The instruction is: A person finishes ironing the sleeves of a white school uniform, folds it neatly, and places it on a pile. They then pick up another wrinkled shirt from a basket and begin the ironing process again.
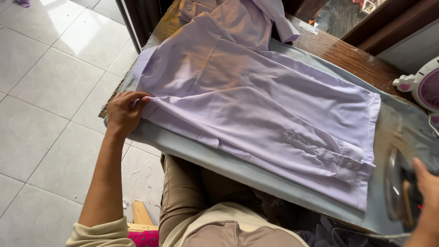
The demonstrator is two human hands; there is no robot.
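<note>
White floor tiles (pixel 50 87) on the left; a padded grey worktop (pixel 192 151) ran slantwise across the frame. Left hand (pixel 122 112) had its grip pinched shut on the shoulder edge of one lilac shirt (pixel 256 105), apparently to pull the cloth taut and flat (cuffed sleeve lay folded across the body). One iron (pixel 401 190) stood at the far right, off the shirt. Right hand (pixel 427 192) was on its handle; whether that grip was closed, cannot tell. One pink-and-white fan (pixel 423 84) behind.

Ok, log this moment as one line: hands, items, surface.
left hand: pinching lilac shirt edge | right hand: on iron, at board end | shirt: flat on grey padded board, sleeve folded over
</note>
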